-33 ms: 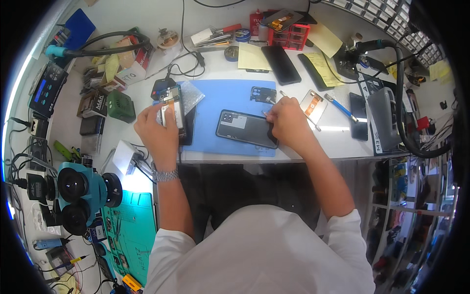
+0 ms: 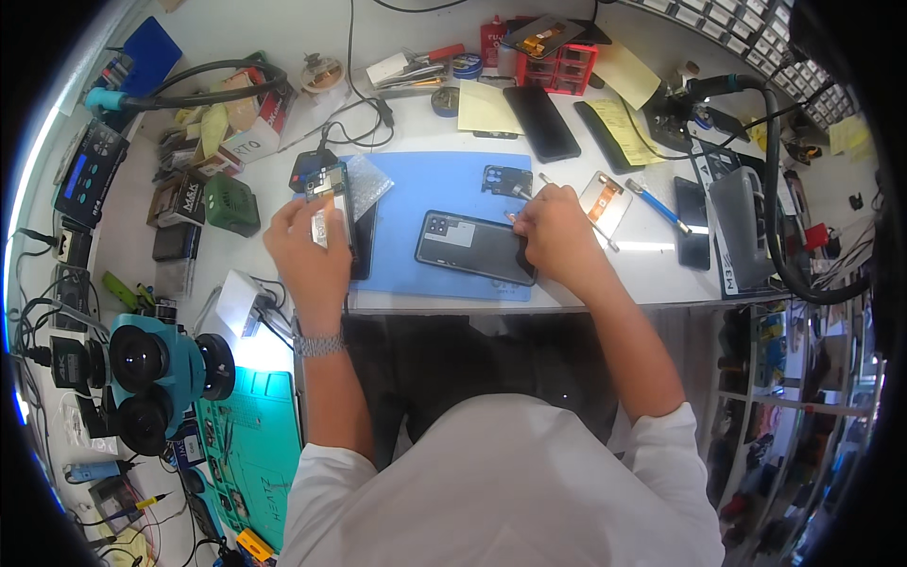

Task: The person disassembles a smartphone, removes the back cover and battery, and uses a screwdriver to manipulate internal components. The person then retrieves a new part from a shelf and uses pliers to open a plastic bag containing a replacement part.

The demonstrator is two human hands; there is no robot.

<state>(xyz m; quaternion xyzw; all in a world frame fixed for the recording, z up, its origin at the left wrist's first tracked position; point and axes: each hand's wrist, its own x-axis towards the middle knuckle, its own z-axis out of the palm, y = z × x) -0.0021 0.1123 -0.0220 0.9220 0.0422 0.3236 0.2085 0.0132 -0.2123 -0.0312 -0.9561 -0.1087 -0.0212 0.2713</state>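
Note:
My left hand (image 2: pixel 307 250) is closed around an opened phone (image 2: pixel 338 213) at the left of the blue mat, its inner parts showing. Under that phone lies a dark flat panel (image 2: pixel 366 250). My right hand (image 2: pixel 557 231) is pinched at the right end of a black phone back cover (image 2: pixel 463 248) with camera holes. What its fingertips hold is mostly hidden. A slim rod (image 2: pixel 605 239) shows on both sides of this hand; whether it is gripped I cannot tell. Beyond lies a small dark phone frame piece (image 2: pixel 505 180). Clear bubble wrap (image 2: pixel 370 181) touches the opened phone's far side.
The blue mat (image 2: pixel 416 175) covers the table's middle. Behind it lie a black phone (image 2: pixel 543 125), yellow papers (image 2: pixel 482 109) and a red drawer box (image 2: pixel 557 71). A blue pen-shaped tool (image 2: pixel 658 206) is at right. A teal microscope (image 2: pixel 170 364) stands at left.
My left hand has shifted very slightly to the right, with the opened phone still in it. My right hand stays in place.

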